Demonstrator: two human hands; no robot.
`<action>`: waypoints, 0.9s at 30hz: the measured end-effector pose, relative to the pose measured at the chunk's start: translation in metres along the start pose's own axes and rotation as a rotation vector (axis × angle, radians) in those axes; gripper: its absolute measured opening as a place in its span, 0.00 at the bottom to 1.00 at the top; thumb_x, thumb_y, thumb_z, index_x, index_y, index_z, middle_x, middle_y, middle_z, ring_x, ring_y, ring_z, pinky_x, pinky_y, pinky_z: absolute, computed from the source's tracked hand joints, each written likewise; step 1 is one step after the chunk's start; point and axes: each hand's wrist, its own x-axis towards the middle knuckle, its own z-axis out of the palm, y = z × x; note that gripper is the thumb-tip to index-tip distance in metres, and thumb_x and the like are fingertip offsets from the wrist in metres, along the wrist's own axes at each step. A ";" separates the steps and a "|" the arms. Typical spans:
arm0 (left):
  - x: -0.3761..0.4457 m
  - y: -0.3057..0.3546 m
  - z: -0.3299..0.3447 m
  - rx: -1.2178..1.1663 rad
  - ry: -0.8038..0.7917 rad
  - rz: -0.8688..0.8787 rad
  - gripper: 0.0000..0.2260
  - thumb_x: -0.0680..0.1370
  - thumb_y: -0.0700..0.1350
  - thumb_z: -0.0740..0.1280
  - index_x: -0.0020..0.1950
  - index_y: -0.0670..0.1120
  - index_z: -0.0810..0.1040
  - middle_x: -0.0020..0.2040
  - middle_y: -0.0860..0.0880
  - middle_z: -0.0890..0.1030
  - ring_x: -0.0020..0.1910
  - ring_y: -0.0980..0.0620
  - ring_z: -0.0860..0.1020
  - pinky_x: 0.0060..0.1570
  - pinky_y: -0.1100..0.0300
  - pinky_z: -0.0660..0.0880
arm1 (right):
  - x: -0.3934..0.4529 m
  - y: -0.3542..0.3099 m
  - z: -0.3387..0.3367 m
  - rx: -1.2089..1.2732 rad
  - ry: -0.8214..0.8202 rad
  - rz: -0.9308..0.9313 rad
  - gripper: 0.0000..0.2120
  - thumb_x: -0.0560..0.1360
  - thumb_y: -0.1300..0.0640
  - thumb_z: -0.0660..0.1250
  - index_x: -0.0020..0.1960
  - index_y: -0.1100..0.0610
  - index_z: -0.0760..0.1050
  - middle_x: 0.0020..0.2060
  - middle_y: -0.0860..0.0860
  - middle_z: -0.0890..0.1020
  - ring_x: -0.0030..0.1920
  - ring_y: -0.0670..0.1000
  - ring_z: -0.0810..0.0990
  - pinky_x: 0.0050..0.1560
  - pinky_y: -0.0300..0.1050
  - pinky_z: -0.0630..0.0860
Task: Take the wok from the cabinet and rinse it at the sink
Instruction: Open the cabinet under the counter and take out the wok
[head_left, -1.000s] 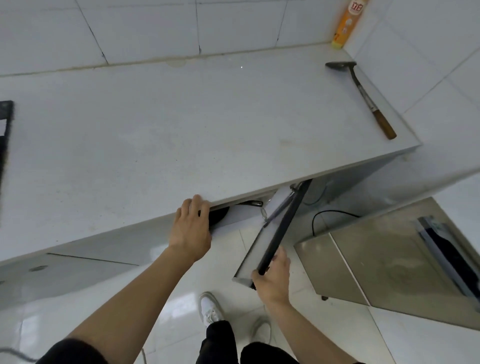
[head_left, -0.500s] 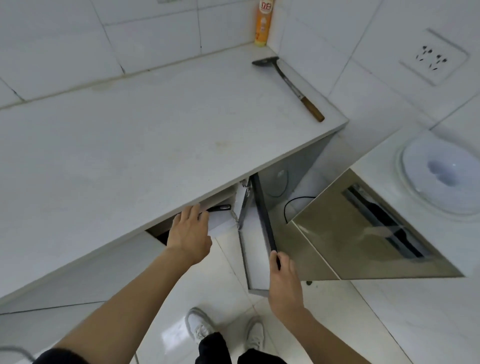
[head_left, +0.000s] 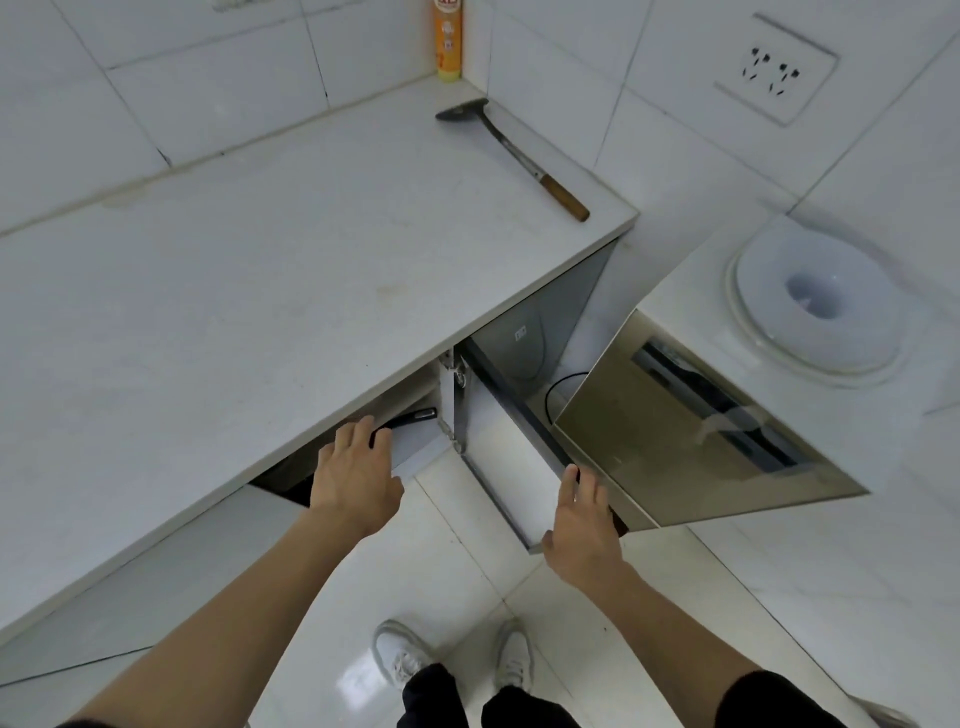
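Observation:
Only the wok's black handle (head_left: 413, 418) shows; it pokes out of the open cabinet (head_left: 415, 395) under the white countertop (head_left: 234, 270), and the pan itself is hidden beneath the counter. My left hand (head_left: 357, 470) reaches into the cabinet opening with straight fingers lying over the near end of the handle. My right hand (head_left: 582, 519) holds the dark outer edge of the cabinet door (head_left: 511, 457), thumb on its white inner face. The door stands swung wide open. No sink is in view.
A metal spatula (head_left: 519, 156) with a wooden grip and an orange bottle (head_left: 448, 41) sit at the counter's back right. A steel-fronted appliance (head_left: 701, 441) with a white round top (head_left: 815, 301) stands just right of the door. A black cable (head_left: 556, 395) runs behind it.
The cabinet door has swung further open to the right with my right hand on it. My left hand has slid from the counter edge into the opening, onto the black handle.

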 end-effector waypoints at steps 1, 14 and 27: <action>-0.002 0.003 0.001 0.002 -0.007 0.003 0.25 0.77 0.54 0.64 0.71 0.47 0.63 0.75 0.46 0.60 0.74 0.44 0.59 0.70 0.48 0.64 | 0.000 0.003 0.002 -0.009 -0.010 -0.003 0.47 0.74 0.47 0.68 0.78 0.62 0.40 0.76 0.58 0.51 0.74 0.58 0.56 0.74 0.48 0.60; -0.024 0.016 -0.007 -0.007 -0.014 -0.002 0.26 0.79 0.54 0.62 0.74 0.47 0.62 0.77 0.45 0.58 0.75 0.44 0.57 0.72 0.48 0.61 | 0.009 0.027 -0.003 -0.131 -0.078 -0.067 0.42 0.79 0.45 0.61 0.78 0.50 0.33 0.78 0.58 0.36 0.77 0.61 0.36 0.76 0.59 0.43; -0.032 -0.001 -0.023 -0.033 0.036 -0.023 0.26 0.78 0.55 0.63 0.73 0.47 0.63 0.76 0.45 0.60 0.74 0.44 0.60 0.71 0.48 0.64 | 0.008 0.013 -0.031 0.072 -0.106 -0.023 0.40 0.77 0.49 0.66 0.79 0.50 0.44 0.79 0.56 0.46 0.78 0.59 0.43 0.75 0.55 0.56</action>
